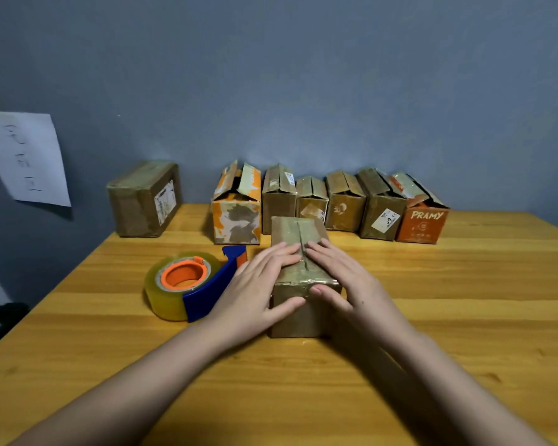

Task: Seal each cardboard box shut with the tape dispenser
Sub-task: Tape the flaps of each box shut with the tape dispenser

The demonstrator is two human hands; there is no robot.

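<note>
Cardboard box (298, 252), judged light and stiff, is pressed flat under left hand (255, 284) and right hand (342, 278), fingers straight. Tape dispenser (190, 284) is best taken by its blue handle.

I see a wide yellow-orange wooden table (464, 284) pushed against a plain matte blue-grey wall (303, 75), on which a white paper sheet with faint handwriting (26, 159) hangs at the left.

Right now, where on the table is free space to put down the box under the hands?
Bare wood lies right of the box and right hand, below the orange box, and between the lone left box and the tape dispenser. The back row is crowded.
</note>
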